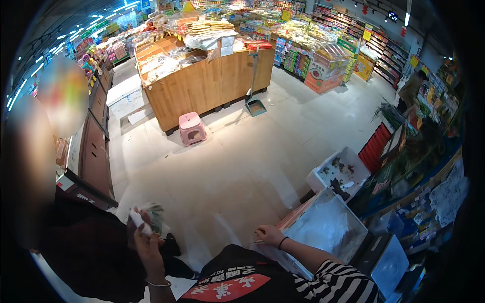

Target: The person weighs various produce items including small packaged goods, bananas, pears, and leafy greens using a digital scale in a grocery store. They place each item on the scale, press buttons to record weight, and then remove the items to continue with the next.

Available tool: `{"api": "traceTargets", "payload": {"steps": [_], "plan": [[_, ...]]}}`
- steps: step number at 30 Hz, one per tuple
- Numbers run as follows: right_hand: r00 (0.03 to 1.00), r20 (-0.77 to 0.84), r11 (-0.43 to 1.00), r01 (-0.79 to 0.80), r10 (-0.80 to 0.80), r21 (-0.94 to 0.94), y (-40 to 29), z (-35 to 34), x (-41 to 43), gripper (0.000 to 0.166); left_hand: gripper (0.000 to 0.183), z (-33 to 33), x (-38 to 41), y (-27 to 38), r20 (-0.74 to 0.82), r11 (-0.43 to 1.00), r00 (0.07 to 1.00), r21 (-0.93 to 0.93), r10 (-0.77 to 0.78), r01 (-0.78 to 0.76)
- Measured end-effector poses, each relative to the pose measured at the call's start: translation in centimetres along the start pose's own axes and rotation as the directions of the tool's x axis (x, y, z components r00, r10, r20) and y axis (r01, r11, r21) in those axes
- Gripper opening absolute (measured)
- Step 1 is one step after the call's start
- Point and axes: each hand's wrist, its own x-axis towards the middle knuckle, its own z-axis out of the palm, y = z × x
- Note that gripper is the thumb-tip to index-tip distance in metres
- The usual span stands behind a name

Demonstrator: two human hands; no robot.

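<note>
My left hand (149,246), with a bracelet at the wrist, is raised at the lower left. Its fingers close on the lower end of a blurred white bundle (141,222). Clear plastic with something green (154,216) shows right beside the bundle; its contents are too blurred to name. A person in dark clothing (91,246) stands close by on that side. My right hand (271,235), with a dark band at the wrist, rests at the near left rim of a white foam box (356,217). Its fingers are bent, and whether they grip the rim is unclear. Clear plastic film (322,227) lies inside this box.
A second foam box (343,172) holds dark scraps. Ahead stand a pink plastic stool (191,128), a dustpan (255,107) and a wooden display counter (204,83). A dark cabinet (94,151) lines the left. Another person (411,91) bends at the far right.
</note>
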Motion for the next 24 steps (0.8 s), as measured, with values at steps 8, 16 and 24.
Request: {"api": "traceTargets", "payload": {"steps": [8,16,24], "plan": [[0.94,-0.168,0.794,-0.341,0.297,-0.504,6.6,-5.9,3.0,0.026,0.017,8.3,7.1,-3.5,0.647,0.951,0.714,0.298,-0.266,0.084],[0.776,-0.17,0.715,-0.627,0.607,-0.308,9.9,-4.4,4.8,0.03,0.033,17.8,23.0,-2.5,0.767,0.998,0.64,-0.004,-0.039,0.066],[0.71,-0.111,0.718,-0.686,0.696,0.113,11.0,-5.2,7.5,0.035,0.024,31.9,26.3,-4.0,0.855,0.995,0.517,-0.02,-0.034,0.099]]}}
